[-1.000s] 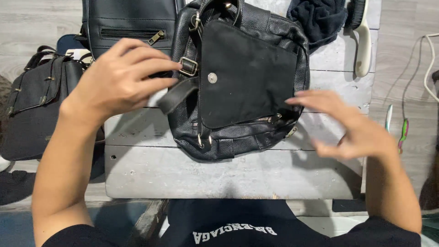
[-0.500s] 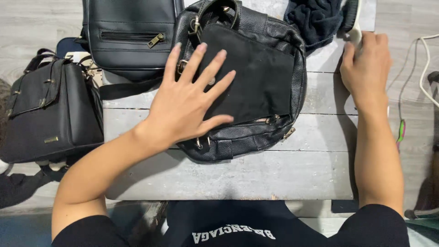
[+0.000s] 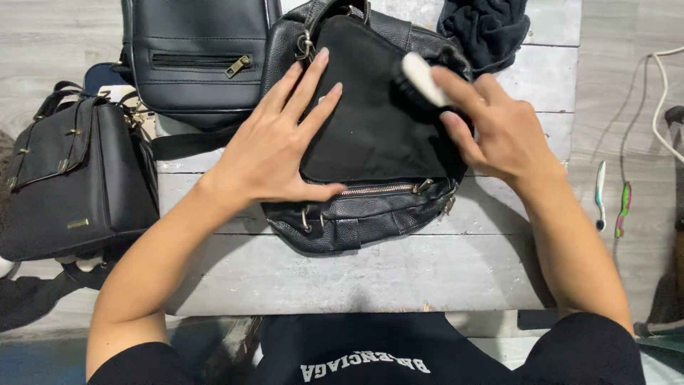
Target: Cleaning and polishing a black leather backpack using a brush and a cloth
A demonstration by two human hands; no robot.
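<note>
Head view: left hand (image 3: 274, 153) lies open, fingers spread flat on the black leather flap bag (image 3: 370, 135) atop the grey wooden counter (image 3: 370, 274). Right hand (image 3: 499, 128) grips a white-handled brush (image 3: 422, 78) against the bag's upper right.

The left hand (image 3: 274, 146) lies flat, fingers spread, on the flap of a leather bag (image 3: 370, 135) that rests on the wooden table (image 3: 399, 278). To its right, on the same flap, the right hand (image 3: 499, 128) holds a brush (image 3: 422, 78) against the bag. Beyond the left hand a zippered bag (image 3: 199, 57) lies on the table; to its left a buckled handbag (image 3: 71, 178) sits off the table's edge. Beyond the right hand lies a bunched cloth (image 3: 488, 28); further right, two toothbrushes (image 3: 611, 203) and a cord (image 3: 659, 107) lie on the floor.
</note>
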